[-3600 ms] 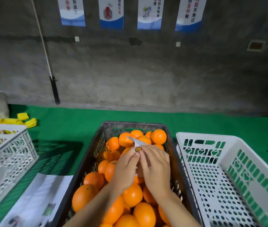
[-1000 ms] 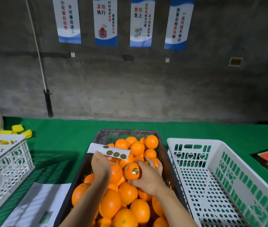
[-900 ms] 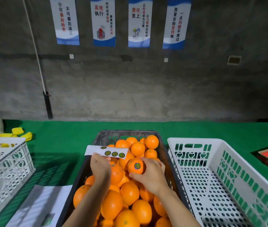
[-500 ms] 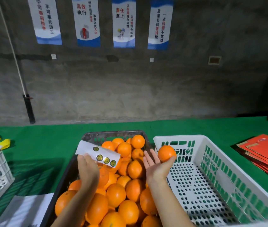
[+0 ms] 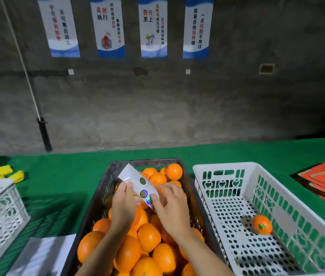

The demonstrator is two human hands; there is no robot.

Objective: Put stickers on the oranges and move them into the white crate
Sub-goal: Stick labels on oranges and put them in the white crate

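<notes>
Over the dark crate of oranges, the left hand pinches a white sticker strip slanting up-left, the right hand pinches its lower end, and right of that crate one stickered orange lies in the white crate.

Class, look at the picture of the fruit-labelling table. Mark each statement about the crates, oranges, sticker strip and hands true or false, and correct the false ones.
1. One orange lies in the white crate. True.
2. That orange bears no sticker. False: a sticker shows on it.
3. The left hand holds the sticker strip. True.
4. The right hand grips an orange. False: its fingers are at the strip's lower end, at a sticker.
5. The dark crate is full of oranges. True.
</notes>
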